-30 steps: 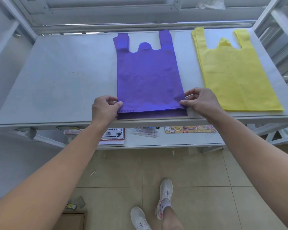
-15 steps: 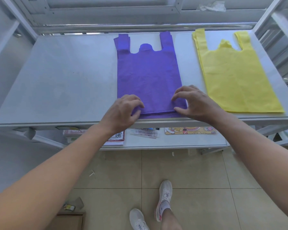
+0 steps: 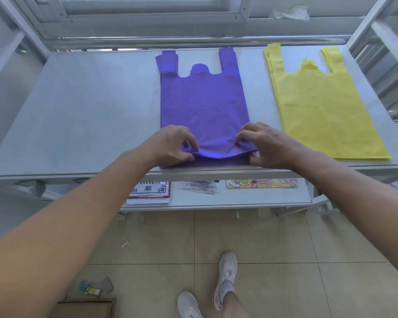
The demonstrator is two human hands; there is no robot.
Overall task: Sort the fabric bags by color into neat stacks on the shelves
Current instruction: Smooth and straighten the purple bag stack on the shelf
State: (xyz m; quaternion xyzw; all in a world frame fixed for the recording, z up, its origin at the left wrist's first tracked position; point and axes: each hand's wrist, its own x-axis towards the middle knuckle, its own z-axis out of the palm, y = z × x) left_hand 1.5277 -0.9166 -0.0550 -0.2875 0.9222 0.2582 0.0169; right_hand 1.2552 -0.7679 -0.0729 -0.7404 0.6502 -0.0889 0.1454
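Observation:
A stack of purple fabric bags (image 3: 202,104) lies flat in the middle of the grey shelf (image 3: 78,115), handles pointing away from me. My left hand (image 3: 170,145) and my right hand (image 3: 267,145) each pinch the near bottom edge of the top purple bags, which bows up off the bag beneath. To the right, a yellow fabric bag stack (image 3: 319,106) lies flat, apart from both hands.
White metal shelf posts (image 3: 363,26) frame the shelf on both sides. A lower shelf (image 3: 239,198) holds printed packets and papers (image 3: 149,191). On the tiled floor are my feet in white shoes (image 3: 225,278), a cardboard box (image 3: 83,308) and small litter.
Both hands moved inward from the bag's bottom corners onto its near edge. They now pinch the top layers, and the edge has lifted into a bow.

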